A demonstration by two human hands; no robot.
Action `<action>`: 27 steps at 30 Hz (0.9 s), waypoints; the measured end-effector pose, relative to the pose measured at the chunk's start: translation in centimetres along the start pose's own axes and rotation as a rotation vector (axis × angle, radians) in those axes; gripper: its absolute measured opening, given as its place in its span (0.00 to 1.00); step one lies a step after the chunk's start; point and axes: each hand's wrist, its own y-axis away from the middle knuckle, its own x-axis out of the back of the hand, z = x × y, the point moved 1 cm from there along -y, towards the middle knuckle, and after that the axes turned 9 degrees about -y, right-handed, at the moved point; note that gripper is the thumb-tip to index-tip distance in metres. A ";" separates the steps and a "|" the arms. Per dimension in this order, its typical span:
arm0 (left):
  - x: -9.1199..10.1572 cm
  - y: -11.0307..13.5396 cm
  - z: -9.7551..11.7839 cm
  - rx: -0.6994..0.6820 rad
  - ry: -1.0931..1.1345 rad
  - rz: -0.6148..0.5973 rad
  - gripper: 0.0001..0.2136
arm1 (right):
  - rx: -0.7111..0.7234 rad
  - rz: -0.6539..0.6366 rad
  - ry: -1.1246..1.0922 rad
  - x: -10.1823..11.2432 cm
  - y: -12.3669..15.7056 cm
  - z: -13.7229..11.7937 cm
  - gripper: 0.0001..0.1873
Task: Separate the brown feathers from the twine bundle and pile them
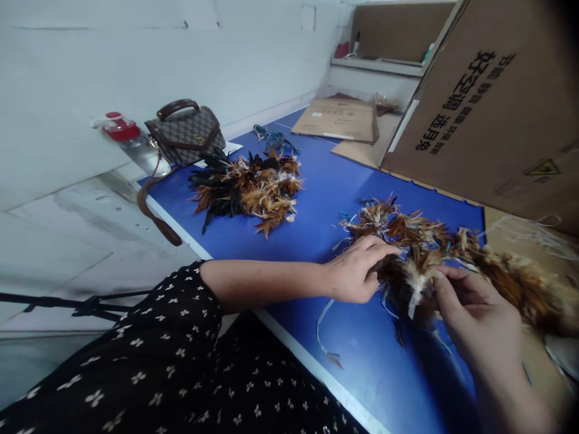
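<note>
A bunch of brown feathers [414,280] with a pale, whitish patch is between my two hands, above the blue tabletop [316,241]. My left hand [362,268] has its fingers closed on the left side of the bunch. On the right side, my right hand [474,307] pinches the feathers between thumb and fingers. Just behind lies a row of orange-brown feathers [393,226] with loose strings. A long furry-looking strip of brown feathers [520,283] runs off to the right. One thin string [321,328] with a feather tip hangs down near my left wrist.
A pile of black and brown feathers [253,187] lies farther left on the table. Behind it stand a patterned handbag [187,132] and a clear bottle with a red lid [131,141]. Flat cardboard [337,117] lies at the back; a large cardboard sheet [488,114] rises at right.
</note>
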 end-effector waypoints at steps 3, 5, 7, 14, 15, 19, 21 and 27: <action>-0.1 0.5 0.3 -0.040 0.004 0.090 0.34 | -0.076 0.067 -0.150 -1.1 0.6 -0.9 0.29; 0.0 0.4 0.6 -0.076 -0.034 0.082 0.29 | -0.107 0.018 -0.192 -1.8 0.8 -1.3 0.30; 0.0 0.2 0.7 -0.129 -0.084 0.023 0.25 | -0.136 -0.067 -0.218 -2.3 1.0 -1.4 0.31; -0.1 0.0 -0.6 -0.155 -0.124 0.013 0.15 | -0.212 -0.200 -0.299 -2.8 1.4 -1.1 0.28; 0.0 0.2 -0.8 -0.156 -0.140 0.008 0.17 | -0.215 -0.215 -0.311 -2.8 1.4 -1.1 0.27; 0.4 0.7 -1.3 -0.220 -0.244 -0.072 0.29 | -0.215 -0.246 -0.402 -3.1 1.5 -1.5 0.26; 0.2 0.8 -1.5 -0.236 -0.274 -0.070 0.30 | -0.230 -0.271 -0.437 -3.3 1.6 -1.8 0.25; -1.6 0.9 -2.7 -0.229 -0.170 -0.056 0.18 | -0.324 -0.279 -0.457 -3.6 1.7 -1.9 0.28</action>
